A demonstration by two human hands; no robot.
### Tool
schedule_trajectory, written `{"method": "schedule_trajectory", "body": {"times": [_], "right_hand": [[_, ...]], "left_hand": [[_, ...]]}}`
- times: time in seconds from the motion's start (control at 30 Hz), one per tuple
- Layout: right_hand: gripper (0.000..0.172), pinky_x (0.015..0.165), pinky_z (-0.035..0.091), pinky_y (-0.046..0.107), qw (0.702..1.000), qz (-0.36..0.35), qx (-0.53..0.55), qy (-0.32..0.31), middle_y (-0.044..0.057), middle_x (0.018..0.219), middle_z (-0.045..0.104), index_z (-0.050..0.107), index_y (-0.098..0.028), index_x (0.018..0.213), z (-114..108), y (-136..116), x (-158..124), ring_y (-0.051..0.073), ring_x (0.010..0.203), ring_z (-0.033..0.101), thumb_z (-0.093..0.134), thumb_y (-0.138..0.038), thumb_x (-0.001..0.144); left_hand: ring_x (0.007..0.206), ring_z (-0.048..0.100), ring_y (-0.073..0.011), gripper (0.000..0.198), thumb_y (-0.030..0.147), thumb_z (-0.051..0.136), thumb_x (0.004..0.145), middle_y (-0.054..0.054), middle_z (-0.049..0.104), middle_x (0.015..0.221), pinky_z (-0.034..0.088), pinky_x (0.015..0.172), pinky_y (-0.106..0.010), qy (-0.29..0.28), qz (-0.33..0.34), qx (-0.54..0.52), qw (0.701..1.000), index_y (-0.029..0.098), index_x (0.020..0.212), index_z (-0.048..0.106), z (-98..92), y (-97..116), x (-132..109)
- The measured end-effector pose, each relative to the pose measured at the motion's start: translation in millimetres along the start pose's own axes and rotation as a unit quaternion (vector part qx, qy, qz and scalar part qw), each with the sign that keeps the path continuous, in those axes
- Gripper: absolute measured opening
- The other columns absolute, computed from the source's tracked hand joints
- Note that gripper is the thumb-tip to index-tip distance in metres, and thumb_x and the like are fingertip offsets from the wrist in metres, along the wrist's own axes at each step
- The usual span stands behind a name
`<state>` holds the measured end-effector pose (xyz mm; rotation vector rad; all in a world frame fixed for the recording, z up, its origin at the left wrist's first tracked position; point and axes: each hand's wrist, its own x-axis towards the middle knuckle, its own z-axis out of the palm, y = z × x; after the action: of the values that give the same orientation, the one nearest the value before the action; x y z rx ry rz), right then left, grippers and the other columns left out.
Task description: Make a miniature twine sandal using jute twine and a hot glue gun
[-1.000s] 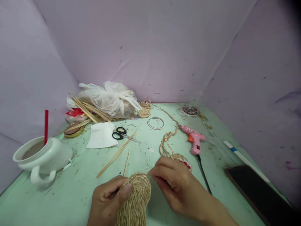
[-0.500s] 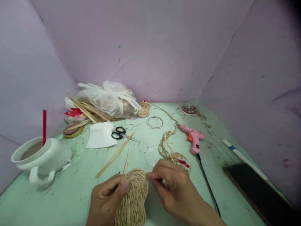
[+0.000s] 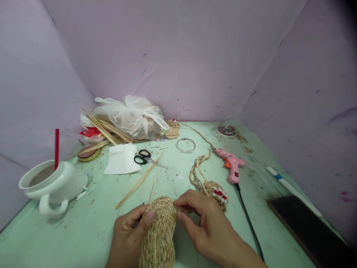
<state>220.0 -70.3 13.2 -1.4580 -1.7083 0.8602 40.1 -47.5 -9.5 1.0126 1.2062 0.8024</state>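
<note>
A slipper-sole-shaped piece of coiled straw braid (image 3: 158,234) stands up at the bottom middle, its lower end cut off by the frame. My left hand (image 3: 132,232) grips its left edge, thumb on the near face and fingers behind. At the upper right edge is my right hand (image 3: 205,219), its index fingertip touching the braid and its thumb a little apart below. Beyond the right hand lies a small straw piece (image 3: 213,188) with red and white beads and a braided cord (image 3: 196,169). A pale straw strip (image 3: 152,189) shows just behind the sole.
A pink glue gun (image 3: 231,163) with a black cable lies right of the cord. Black-handled scissors (image 3: 143,157), white paper (image 3: 121,160) and a metal ring (image 3: 185,145) lie farther back. A white pot (image 3: 63,182) is at left, a dark flat device (image 3: 304,227) at right, a plastic bag (image 3: 131,119) behind.
My right index finger and thumb, pinched together before, have parted at the sole's edge. The whole view has shifted slightly, so everything sits a bit farther right.
</note>
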Motion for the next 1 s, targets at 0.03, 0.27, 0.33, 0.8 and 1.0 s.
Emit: {"method": "schedule_trajectory", "body": {"times": [0.03,0.27,0.33,0.8,1.0], "right_hand": [[0.011,0.058,0.044,0.026,1.000,0.028,0.008,0.001,0.001,0.073,0.063,0.060,-0.019,0.085,3,1,1,0.015,0.064,0.058,0.053,-0.015,0.077],[0.015,0.057,0.044,0.027,0.992,0.092,-0.085,-0.006,0.001,0.066,0.065,0.062,-0.019,0.077,12,17,8,0.016,0.060,0.059,0.049,-0.013,0.079],[0.014,0.062,0.046,0.033,0.988,0.092,-0.121,-0.019,0.004,0.073,0.066,0.062,-0.018,0.081,14,19,9,0.020,0.067,0.060,0.050,-0.011,0.078],[0.059,0.088,0.049,0.043,0.993,-0.068,-0.099,-0.023,0.010,0.110,0.060,0.040,-0.021,0.129,27,38,4,0.022,0.103,0.056,0.039,0.004,0.075],[0.073,0.089,0.048,0.041,0.990,-0.050,-0.111,-0.064,0.010,0.110,0.059,0.038,-0.016,0.134,27,37,6,0.022,0.101,0.051,0.040,0.010,0.066]], "left_hand": [[0.065,0.059,-0.0187,0.036,0.048,0.065,0.071,-0.002,0.066,0.067,0.049,0.062,-0.026,-0.015,-0.002,0.014,1.000,0.014,0.084,0.070,0.4,0,2],[0.059,0.055,-0.0172,0.035,0.039,0.045,0.085,-0.003,0.059,0.061,0.044,0.056,-0.027,-0.040,0.162,0.404,0.900,0.015,0.067,0.063,-6.7,7,12],[0.065,0.059,-0.0183,0.028,0.031,0.042,0.087,-0.006,0.063,0.073,0.047,0.060,-0.029,-0.016,0.232,0.464,0.855,0.015,0.085,0.065,-10.6,6,13],[0.107,0.055,-0.0359,0.059,0.045,0.059,0.076,-0.021,0.058,0.124,0.047,0.085,-0.049,-0.081,0.347,0.641,0.680,0.010,0.122,0.053,1.2,-19,-12],[0.118,0.046,-0.0393,0.068,0.038,0.065,0.071,-0.018,0.048,0.136,0.038,0.093,-0.057,-0.081,0.293,0.624,0.720,0.012,0.131,0.045,5.4,-15,-11]]}}
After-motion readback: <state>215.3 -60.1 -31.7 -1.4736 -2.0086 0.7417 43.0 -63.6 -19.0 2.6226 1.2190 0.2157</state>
